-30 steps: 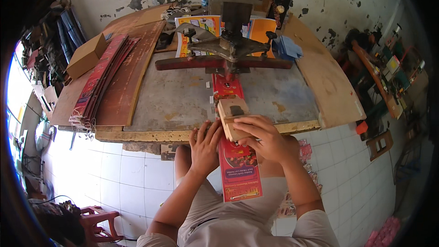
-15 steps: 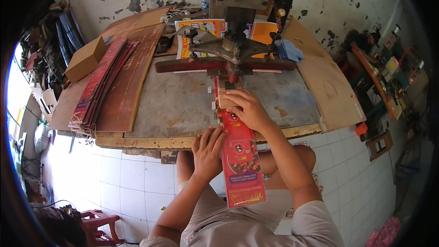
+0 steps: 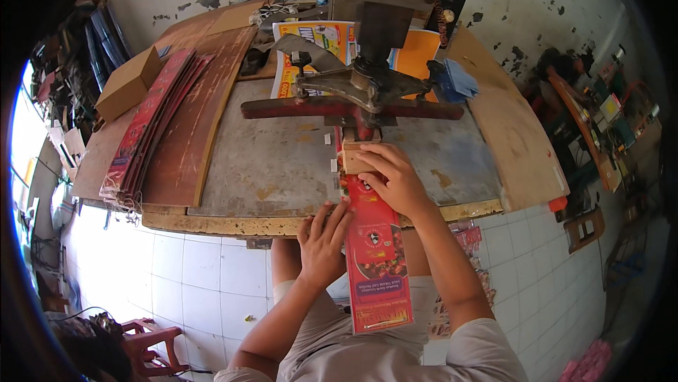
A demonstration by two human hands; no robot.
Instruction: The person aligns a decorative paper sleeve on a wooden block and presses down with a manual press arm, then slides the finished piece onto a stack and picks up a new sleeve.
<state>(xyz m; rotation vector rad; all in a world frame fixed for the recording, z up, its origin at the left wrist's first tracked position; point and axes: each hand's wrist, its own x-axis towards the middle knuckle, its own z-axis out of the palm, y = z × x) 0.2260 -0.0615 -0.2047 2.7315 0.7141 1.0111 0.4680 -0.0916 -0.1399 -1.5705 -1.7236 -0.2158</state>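
A long red printed card strip lies lengthwise on the grey work plate, its near end hanging over the table edge above my lap. My left hand rests along the strip's left edge, fingers stretched out and nothing gripped. On the strip's far part sits a small wooden block. My right hand holds the block's right side, fingertips over its top and thumb on the near side. Just beyond the fingers, the red foot of an iron press stands over the block's far end, hiding what lies beneath.
The press's crossbar spans the plate. At the left lie a stack of red printed strips and a cardboard box. Behind the press are colourful printed sheets and blue cloth. A red stool stands lower left.
The view has shifted slightly. Less of a gap shows between the press's foot and the wooden block. Both hands keep nearly the same places on the block and strip.
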